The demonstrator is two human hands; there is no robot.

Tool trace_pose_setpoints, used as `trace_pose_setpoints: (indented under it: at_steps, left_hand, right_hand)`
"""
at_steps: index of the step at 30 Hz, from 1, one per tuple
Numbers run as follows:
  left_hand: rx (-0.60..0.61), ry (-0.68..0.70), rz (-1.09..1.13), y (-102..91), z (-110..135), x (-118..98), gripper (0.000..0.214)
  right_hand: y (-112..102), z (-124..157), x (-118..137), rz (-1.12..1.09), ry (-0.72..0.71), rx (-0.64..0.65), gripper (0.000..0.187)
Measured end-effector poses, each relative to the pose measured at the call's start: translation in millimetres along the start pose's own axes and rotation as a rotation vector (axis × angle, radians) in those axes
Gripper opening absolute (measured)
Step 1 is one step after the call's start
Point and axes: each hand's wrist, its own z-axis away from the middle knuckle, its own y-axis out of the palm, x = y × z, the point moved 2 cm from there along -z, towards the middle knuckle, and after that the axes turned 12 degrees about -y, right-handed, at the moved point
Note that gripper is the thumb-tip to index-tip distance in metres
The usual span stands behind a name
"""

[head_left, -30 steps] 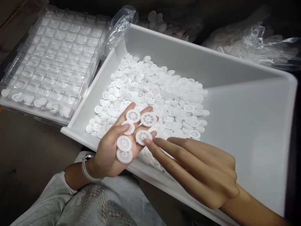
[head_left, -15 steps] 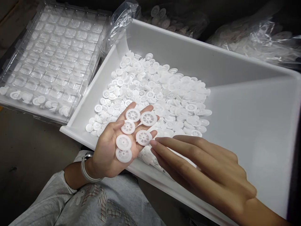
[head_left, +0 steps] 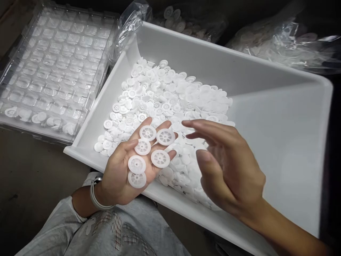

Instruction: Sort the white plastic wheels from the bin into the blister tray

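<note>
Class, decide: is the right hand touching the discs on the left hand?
No: a gap separates the right hand from the discs on the left hand.

White wheels [head_left: 160,158], pale grey bin [head_left: 277,142], grey shirt [head_left: 157,227] with red-checked print [head_left: 116,229]

I've got a pale wristband [head_left: 96,200] on, plus my gray top [head_left: 154,231] w/ plaid patches [head_left: 116,227] & a faint rabbit print [head_left: 89,226]. Dk floor [head_left: 34,170] lower L. Up top: crumpled clear plastic [head_left: 132,22], L of ctr; a clear bag [head_left: 213,30], dim, mid; a bigger glossy bag [head_left: 285,49], far R.
</note>
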Motion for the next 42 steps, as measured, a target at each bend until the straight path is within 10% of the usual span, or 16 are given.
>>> trace_pose_setpoints:
  at_steps: [5,9,18,42]
  left_hand:
    - [0.022,-0.018,0.006,2.4,-0.3,-0.6,0.054]
    - [0.039,-0.016,-0.002,2.5,-0.5,-0.2,0.059]
    - [0.095,-0.055,-0.063,2.0,0.6,1.2,0.062]
    - [0.084,-0.121,-0.112,-0.3,3.1,0.6,0.069]
  right_hand:
    - [12.4,-2.5,-11.9,-0.656,0.718,-0.203,0.026]
    - [18.9,-8.6,-4.0,-0.858,1.01,-0.283,0.03]
    - [12.3,-1.4,-16.0,-0.888,0.595,-0.029,0.046]
    - [13.9,-7.1,-25.2,-0.815,0.622,-0.092,0.039]
